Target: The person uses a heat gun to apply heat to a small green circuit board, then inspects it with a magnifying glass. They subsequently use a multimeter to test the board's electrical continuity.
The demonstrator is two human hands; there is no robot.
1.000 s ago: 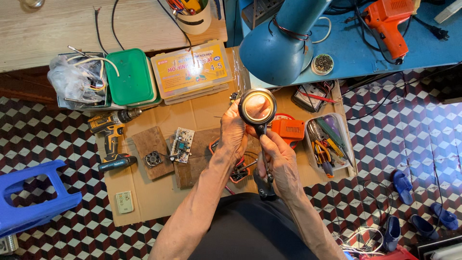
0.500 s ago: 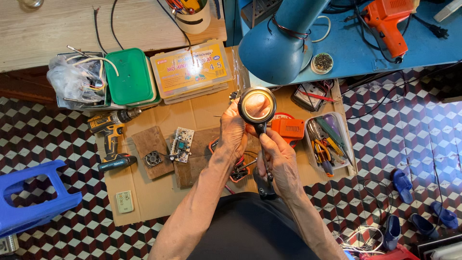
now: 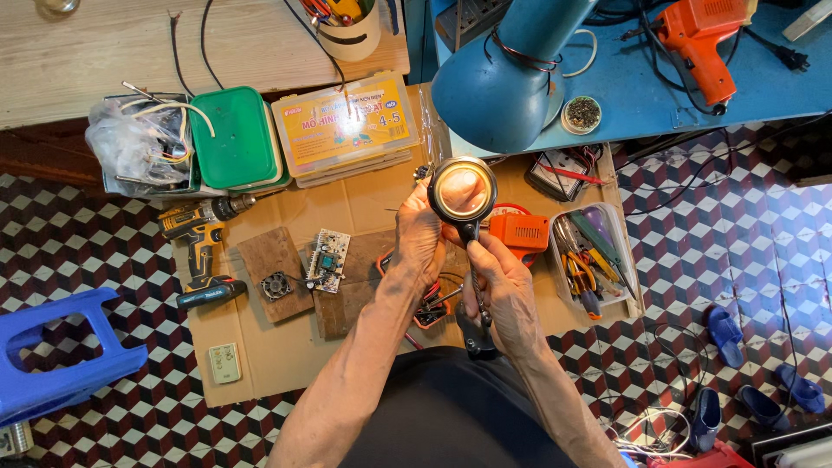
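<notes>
My right hand (image 3: 504, 290) grips the black handle of a round magnifying glass (image 3: 464, 191) and holds it upright above the cardboard sheet (image 3: 277, 364). My left hand (image 3: 419, 241) is raised just left of and behind the lens. Its fingertips are pinched on a small dark part (image 3: 419, 172) at the lens rim, and skin shows enlarged through the glass. Below the hands lie a red-edged gadget with wires (image 3: 431, 308) and a wooden block (image 3: 347, 295).
On the cardboard lie a green circuit board (image 3: 328, 259), a small fan (image 3: 277, 285), a yellow cordless drill (image 3: 198, 238), an orange box (image 3: 518, 234) and a tray of pliers (image 3: 589, 260). A blue lamp (image 3: 511, 78) hangs above. A blue stool (image 3: 52, 364) stands left.
</notes>
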